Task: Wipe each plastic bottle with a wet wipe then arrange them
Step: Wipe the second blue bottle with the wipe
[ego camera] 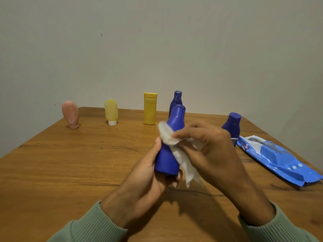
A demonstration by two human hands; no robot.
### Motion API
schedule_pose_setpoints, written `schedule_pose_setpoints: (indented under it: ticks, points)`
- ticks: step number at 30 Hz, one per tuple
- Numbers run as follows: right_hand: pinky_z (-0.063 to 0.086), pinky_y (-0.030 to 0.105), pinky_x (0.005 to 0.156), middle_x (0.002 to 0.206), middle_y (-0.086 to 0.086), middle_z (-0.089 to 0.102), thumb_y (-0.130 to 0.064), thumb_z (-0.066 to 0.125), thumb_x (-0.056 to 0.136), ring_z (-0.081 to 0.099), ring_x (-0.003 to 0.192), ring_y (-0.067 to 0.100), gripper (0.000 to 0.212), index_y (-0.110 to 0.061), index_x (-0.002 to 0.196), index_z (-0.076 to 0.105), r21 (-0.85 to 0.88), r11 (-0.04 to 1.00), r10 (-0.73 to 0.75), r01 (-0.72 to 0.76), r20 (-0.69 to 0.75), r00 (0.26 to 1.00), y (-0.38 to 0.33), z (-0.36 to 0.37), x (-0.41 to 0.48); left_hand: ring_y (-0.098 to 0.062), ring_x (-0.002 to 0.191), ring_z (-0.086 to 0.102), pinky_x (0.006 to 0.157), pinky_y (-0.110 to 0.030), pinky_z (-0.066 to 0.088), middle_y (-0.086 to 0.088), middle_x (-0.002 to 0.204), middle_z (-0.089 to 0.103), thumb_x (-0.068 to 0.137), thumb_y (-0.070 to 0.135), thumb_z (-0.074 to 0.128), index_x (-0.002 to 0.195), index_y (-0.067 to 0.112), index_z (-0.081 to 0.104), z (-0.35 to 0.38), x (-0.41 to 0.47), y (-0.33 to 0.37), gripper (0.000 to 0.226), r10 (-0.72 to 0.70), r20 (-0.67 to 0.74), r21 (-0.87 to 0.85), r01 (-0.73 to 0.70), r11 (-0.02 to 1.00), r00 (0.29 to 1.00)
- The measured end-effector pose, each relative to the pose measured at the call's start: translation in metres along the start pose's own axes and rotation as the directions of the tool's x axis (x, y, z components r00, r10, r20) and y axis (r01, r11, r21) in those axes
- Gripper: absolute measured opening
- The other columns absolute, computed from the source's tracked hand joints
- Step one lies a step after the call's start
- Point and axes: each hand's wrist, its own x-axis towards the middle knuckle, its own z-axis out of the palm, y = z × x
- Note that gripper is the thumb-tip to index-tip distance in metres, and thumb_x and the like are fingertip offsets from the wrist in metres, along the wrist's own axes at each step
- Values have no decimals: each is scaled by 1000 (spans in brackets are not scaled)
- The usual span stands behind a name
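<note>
Against a plain wall stands the wooden table (70,163). Above it, the left hand (148,177) grips a blue bottle (170,149); the right hand (209,145) pinches the wet wipe (176,151) onto it. Wiping seems underway; next, probably place it into the row.

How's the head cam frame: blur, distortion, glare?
Head view: dim, warm light, whole frame slightly soft; the held blue bottle, wet wipe and right hand are readable; wide-angle bends the far edge of the table; a soft shadow lies beneath the bottle; mild sheen on the wipes pack.
</note>
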Motion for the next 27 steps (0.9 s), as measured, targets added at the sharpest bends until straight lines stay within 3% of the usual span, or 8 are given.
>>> schedule_pose_setpoints:
  ticks: [2,6,10,14,16,20,23,27]
  points:
    - [47,8,76,92,-10,63,-14,73,78,59,83,0,21,-19,98,71,4,1000,25,-25,-23,999,2,-1,1,-26,60,54,55,-35,39,-17,83,64,91,51,46,113,13,67,3,-2,2,50,-16,2,25,16,1000,1000]
    - [51,19,75,94,-10,66,-19,73,78,60,87,1,20,-22,98,73,63,996,49,-57,121,991,0,-2,2,-25,57,52,54,-34,36,-16,78,64,83,50,45,108,13,67,5,-1,3,50,7,-34,-13,-8,1000,999]
    - [50,15,77,94,-4,66,-15,71,80,61,85,3,21,-17,100,72,27,998,62,-62,-7,998,1,2,1,-25,62,52,58,-34,37,-18,86,64,91,53,43,111,13,69,4,-2,6,52,2,-41,-24,-3,1000,999]
    - [51,19,78,100,-13,63,-23,72,78,57,91,0,29,-23,107,70,56,994,80,-97,239,968,-9,1,1,-22,75,55,70,-34,39,-18,91,67,99,45,38,107,4,68,5,-1,6,51,30,-113,-162,-48,986,993]
    - [51,19,79,100,-13,63,-19,73,78,57,92,0,30,-24,107,70,43,997,45,-59,282,958,-10,2,0,-21,76,56,71,-34,41,-17,89,67,100,42,37,107,2,65,6,0,6,50,45,-124,-160,-65,985,991]
    - [52,16,75,95,-6,67,-11,73,78,61,85,3,24,-18,101,72,13,999,42,-43,37,998,0,2,-2,-20,73,68,64,-34,54,-14,97,72,93,41,46,118,9,63,7,-3,3,44,29,-81,-161,-42,986,996]
    - [49,13,77,94,-3,68,-11,72,78,62,82,3,24,-17,102,71,-16,998,56,-57,-64,996,5,1,-1,-21,67,61,56,-33,48,-14,96,70,90,48,48,124,14,61,6,-5,1,50,11,-58,-81,-15,997,998]
    - [50,13,75,95,-8,68,-14,72,79,61,86,1,22,-22,100,73,45,995,83,-93,186,979,-3,-3,1,-23,73,61,63,-35,43,-15,94,70,82,48,48,115,10,66,5,1,2,53,75,-115,-100,-86,991,990]
